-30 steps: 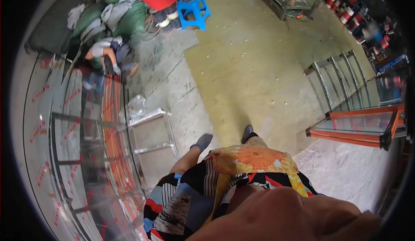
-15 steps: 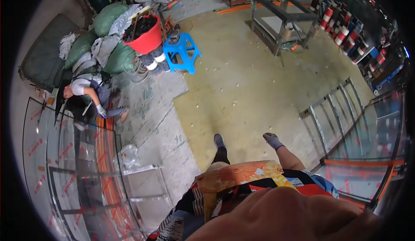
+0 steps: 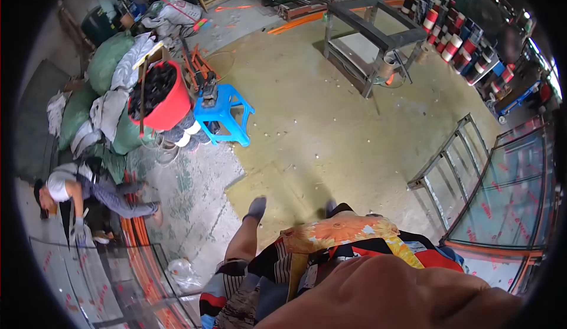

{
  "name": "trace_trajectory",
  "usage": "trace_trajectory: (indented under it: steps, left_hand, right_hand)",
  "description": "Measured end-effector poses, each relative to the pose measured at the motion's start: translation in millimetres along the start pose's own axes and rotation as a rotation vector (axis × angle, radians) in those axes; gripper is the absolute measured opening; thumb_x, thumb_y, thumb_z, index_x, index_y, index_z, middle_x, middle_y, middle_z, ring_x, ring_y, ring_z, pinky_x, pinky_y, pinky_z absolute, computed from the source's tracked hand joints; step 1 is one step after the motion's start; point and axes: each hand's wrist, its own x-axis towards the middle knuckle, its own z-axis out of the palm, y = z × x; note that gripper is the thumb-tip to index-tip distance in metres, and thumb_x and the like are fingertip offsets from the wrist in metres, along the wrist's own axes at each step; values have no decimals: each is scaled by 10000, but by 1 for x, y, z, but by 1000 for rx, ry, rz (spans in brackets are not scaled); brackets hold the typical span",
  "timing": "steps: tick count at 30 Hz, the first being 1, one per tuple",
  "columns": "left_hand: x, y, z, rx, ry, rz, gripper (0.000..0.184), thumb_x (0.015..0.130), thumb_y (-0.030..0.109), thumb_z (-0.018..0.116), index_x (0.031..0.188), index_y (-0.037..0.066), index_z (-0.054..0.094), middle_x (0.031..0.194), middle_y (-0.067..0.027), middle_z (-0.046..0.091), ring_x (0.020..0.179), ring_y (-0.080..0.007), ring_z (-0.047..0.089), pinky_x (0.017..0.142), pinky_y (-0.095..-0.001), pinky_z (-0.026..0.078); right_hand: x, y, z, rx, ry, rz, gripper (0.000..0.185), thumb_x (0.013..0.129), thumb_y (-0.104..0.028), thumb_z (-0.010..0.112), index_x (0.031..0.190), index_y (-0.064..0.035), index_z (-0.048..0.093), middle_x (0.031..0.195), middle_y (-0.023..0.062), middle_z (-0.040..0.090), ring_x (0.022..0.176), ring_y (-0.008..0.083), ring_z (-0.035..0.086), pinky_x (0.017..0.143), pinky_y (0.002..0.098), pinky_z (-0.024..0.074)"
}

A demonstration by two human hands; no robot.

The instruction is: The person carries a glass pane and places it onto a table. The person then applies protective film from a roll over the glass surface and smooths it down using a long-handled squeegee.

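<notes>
Neither my left hand nor my right hand shows in the head view. My patterned clothing (image 3: pixel 348 234) fills the lower middle, with bare skin close to the camera below it. My left foot (image 3: pixel 255 208) is out in front on the floor, and my right foot (image 3: pixel 331 205) is partly covered by the clothing. Ahead to the left stands a blue plastic stool (image 3: pixel 230 116) with a dark tool-like object on its seat. Beside it is a red bucket (image 3: pixel 171 102) heaped with black pieces.
At left, a gloved person (image 3: pixel 112 196) bends over glass panes (image 3: pixel 130 270). Green sacks (image 3: pixel 109 63) are piled behind. A metal stand (image 3: pixel 401 38) is ahead, near red-and-white cylinders (image 3: pixel 452 47). A metal rack (image 3: pixel 440 196) and more glass (image 3: pixel 502 193) stand at right.
My view has moved forward and turned: the stool, bucket and bending person appear lower and further left. My left leg now stretches out further, and my right foot is more hidden.
</notes>
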Motion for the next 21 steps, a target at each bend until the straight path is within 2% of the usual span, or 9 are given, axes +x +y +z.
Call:
trace_trajectory:
  steps: [1, 3, 6, 12, 14, 16, 17, 19, 21]
  left_hand:
    - [44, -3, -8, -2, 91, 117, 163, 776, 123, 449, 850, 13, 546, 781, -215, 579, 783, -347, 573, 702, -425, 460]
    - [119, 17, -25, -765, 80, -312, 188, 813, 228, 467, 836, 52, 531, 712, -82, 561, 655, -201, 542, 537, -329, 419]
    - [182, 58, -52, -993, 88, -565, 317, 828, 292, 495, 964, 14, 562, 867, -137, 600, 771, -298, 569, 715, -375, 449]
    - [201, -10, 3, -770, -245, -129, 292, 843, 286, 473, 912, 19, 567, 905, -134, 591, 826, -325, 553, 728, -384, 438]
    - [205, -65, 33, -11, -268, 293, 259, 859, 256, 438, 868, 25, 553, 914, -146, 589, 828, -334, 553, 736, -411, 431]
    - [178, -28, -28, -524, -37, -582, 244, 871, 232, 385, 849, 45, 541, 881, -162, 586, 811, -337, 551, 729, -430, 423]
    - [176, -25, -46, -793, 19, -877, 256, 870, 246, 382, 846, 47, 542, 869, -161, 586, 803, -334, 552, 721, -429, 422]
    - [182, -35, -49, -1026, 66, -1102, 280, 867, 274, 375, 842, 52, 544, 845, -159, 586, 786, -328, 554, 706, -425, 420]
    - [201, -45, -42, -1106, 49, -1179, 304, 865, 302, 367, 837, 58, 546, 821, -157, 587, 770, -321, 556, 691, -421, 418]
  right_hand:
    - [2, -2, -4, 58, -26, 107, 355, 806, -345, 450, 1048, -120, 580, 1025, 138, 593, 973, 291, 557, 836, 356, 436]
    - [25, -15, -27, 174, -49, 351, 348, 812, -341, 432, 1030, -115, 583, 998, 138, 599, 941, 289, 566, 820, 361, 439]
    - [82, -9, -59, 182, -65, 441, 344, 822, -336, 406, 1003, -106, 586, 958, 139, 610, 892, 287, 579, 795, 370, 442]
    - [241, -48, -185, 33, -107, 373, 353, 840, -325, 352, 948, -90, 592, 877, 140, 630, 794, 282, 606, 746, 387, 449]
    - [327, -52, -219, -347, -24, 83, 322, 849, -305, 349, 986, -93, 549, 961, 166, 612, 845, 344, 587, 784, 441, 433]
    - [391, -110, -281, -397, -4, -33, 288, 850, -274, 360, 952, -91, 557, 989, 167, 599, 942, 353, 555, 841, 433, 410]
    - [389, -195, -343, -184, -3, 155, 452, 840, -449, 413, 1030, -85, 602, 1047, 124, 607, 994, 254, 546, 916, 365, 376]
    - [466, -210, -357, -27, 150, 27, 371, 842, -375, 397, 962, -88, 599, 985, 155, 605, 951, 337, 555, 830, 395, 425]
    - [524, -240, -385, 77, 104, 19, 444, 823, -444, 442, 1018, -82, 609, 884, 89, 626, 799, 224, 565, 781, 336, 438]
